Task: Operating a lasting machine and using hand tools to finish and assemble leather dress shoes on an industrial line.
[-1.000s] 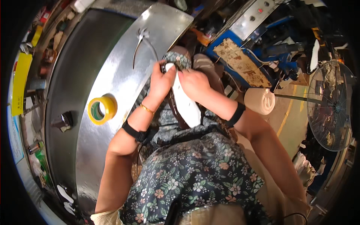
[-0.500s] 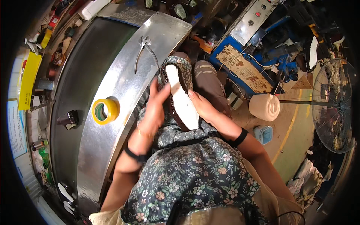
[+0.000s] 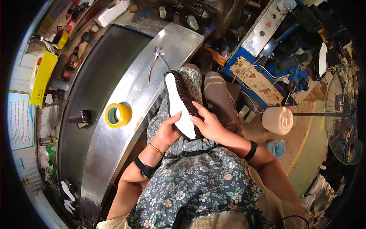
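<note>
A shiny dark brown shoe upper [image 3: 185,92] lies lengthwise over my lap with its white sole side [image 3: 176,100] facing up. My left hand [image 3: 168,130] grips it near the lower end, thumb on the white face and the other fingers hidden beneath. From the other side, my right hand [image 3: 207,123] holds the brown edge, its fingers and thumb around the lower half. A patterned floral apron [image 3: 198,179] lies under the shoe. Left of it, pincers [image 3: 158,57] rest on the metal ledge [image 3: 126,80].
A yellow tape roll [image 3: 118,115] sits on the ledge. Beyond it, a dark conveyor belt [image 3: 91,84] carries another brown shoe piece [image 3: 80,119]. To the right are a blue machine [image 3: 244,57], a beige jug [image 3: 277,120], a light blue tub [image 3: 276,148] and a standing fan [image 3: 345,114].
My left hand, blurred and beside the shoe before, now grips its lower end. The shoe appears turned end for end, and my right hand has shifted lower along its edge. The view has moved slightly.
</note>
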A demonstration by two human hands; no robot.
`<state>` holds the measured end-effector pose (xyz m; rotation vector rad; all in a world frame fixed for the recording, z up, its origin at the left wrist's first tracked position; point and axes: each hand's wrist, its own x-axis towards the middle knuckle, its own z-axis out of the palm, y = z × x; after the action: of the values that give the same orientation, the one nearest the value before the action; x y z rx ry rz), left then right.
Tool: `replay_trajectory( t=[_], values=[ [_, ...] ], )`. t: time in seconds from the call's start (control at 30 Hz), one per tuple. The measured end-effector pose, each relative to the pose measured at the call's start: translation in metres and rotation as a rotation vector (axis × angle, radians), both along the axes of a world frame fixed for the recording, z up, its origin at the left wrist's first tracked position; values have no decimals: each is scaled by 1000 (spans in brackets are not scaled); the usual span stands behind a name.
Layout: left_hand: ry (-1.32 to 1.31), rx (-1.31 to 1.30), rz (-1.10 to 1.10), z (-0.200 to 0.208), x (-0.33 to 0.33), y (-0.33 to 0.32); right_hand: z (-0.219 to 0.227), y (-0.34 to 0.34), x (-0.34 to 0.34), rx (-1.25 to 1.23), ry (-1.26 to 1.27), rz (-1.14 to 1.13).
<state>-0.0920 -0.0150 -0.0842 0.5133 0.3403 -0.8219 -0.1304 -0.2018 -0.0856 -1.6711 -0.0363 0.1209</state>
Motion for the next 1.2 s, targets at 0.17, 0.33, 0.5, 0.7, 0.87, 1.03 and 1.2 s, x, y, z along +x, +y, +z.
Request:
replay_trajectory(
  t=[0.17, 0.33, 0.5, 0.7, 0.87, 1.03, 1.2],
  values=[
    [-126, 249, 136, 29, 16, 29, 54, -75, 20, 191, 240, 164],
    [-860, 1796, -24, 79, 27, 65, 162, -288, 65, -1002, -646, -29],
    [-1495, 2052, -468, -1, 16, 73, 225, -541, 57, -1706, 50, -871],
    [-1416, 1617, -55, 6, -3, 54, 175, -484, 71, -1419, -107, -1162],
    [-1219, 1081, -208, 37, 2, 23, 141, -381, 40, -1226, -766, -948],
    [-960, 704, -14, 48, 42, -32, 120, -130, 12, -573, -506, -599],
    [-408, 288, 282, 121, 73, -31, 95, -29, 14, -135, -251, 263]
  ],
)
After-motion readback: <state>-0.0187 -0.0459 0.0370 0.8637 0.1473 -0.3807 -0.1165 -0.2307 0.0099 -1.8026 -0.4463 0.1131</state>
